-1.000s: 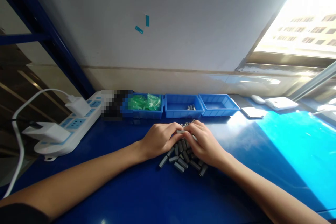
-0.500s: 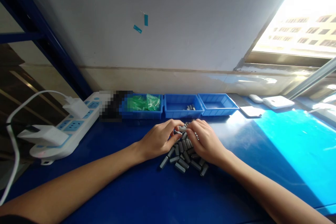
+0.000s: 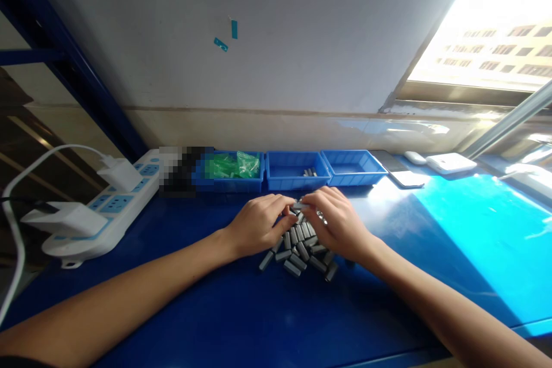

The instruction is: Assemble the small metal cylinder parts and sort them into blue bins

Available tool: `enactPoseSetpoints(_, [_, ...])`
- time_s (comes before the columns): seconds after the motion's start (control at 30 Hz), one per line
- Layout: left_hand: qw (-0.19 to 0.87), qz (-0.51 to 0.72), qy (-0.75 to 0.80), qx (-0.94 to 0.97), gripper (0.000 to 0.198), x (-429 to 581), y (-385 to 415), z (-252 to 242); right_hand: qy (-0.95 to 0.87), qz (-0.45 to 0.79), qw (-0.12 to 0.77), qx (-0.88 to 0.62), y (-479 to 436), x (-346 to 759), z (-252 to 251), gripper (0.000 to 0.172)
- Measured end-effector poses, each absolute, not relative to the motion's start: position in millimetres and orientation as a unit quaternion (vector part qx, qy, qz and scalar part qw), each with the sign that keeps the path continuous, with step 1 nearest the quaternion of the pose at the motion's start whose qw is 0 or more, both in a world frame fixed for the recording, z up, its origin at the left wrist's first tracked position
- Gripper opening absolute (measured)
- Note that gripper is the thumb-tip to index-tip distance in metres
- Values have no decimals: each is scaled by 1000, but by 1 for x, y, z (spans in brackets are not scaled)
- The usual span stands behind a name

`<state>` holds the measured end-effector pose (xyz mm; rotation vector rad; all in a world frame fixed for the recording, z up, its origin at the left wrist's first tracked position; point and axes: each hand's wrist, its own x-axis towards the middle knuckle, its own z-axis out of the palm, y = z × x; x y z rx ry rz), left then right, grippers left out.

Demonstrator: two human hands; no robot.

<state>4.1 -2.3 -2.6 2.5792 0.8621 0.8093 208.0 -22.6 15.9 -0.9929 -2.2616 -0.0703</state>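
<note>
Several grey metal pieces (image 3: 303, 249), short and bar-shaped, lie in a loose pile on the blue table (image 3: 224, 310). Over the far side of the pile, my left hand (image 3: 263, 223) and my right hand (image 3: 338, 221) meet with bent fingers. One metal piece (image 3: 301, 206) lies sideways between their fingertips, its left end at my left hand and its right end at my right hand. My fingers partly cover the pieces beneath them.
Behind the pile stand three blue bins: the left (image 3: 230, 185) holds green plastic bags, the middle (image 3: 297, 183) a few metal pieces, the right (image 3: 356, 177) stands beside it. A white power strip (image 3: 116, 207) with plugs lies left. Flat white devices (image 3: 451, 163) are back right.
The view has shifted slightly, moving the scene left and up. Between my fingertips the metal piece now shows more level, and my right fingers have closed in on its right end.
</note>
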Motion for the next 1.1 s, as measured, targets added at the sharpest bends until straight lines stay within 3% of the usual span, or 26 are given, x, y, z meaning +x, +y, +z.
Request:
enactPoseSetpoints(0.1, [126,235,296,917,38,7,-3,-2,-816,-93,381,-424,-2,216,22,12])
enactPoseSetpoints(0.23, [113,208,317,918,21,7,-3,-3,-791,-120,361,-480,12,227,21,28])
enactPoseSetpoints(0.4, [101,168,314,929,33,-6,5,-3,-848,-29,338,-407,-7,226,8,12])
enactPoseSetpoints(0.53, [92,138,329,930,23,-16,10,-2,-863,88,315,-384,-12,214,-3,12])
enactPoseSetpoints(0.67, [119,160,344,918,19,-15,13,-3,-856,108,313,-398,-8,208,-7,10])
enactPoseSetpoints(0.87, [225,288,331,870,13,-1,10,-5,-865,77,318,-381,-11,209,-8,11])
enactPoseSetpoints(1.1, [264,304,311,861,11,0,4,-7,-879,46,315,-356,-15,208,-7,9])
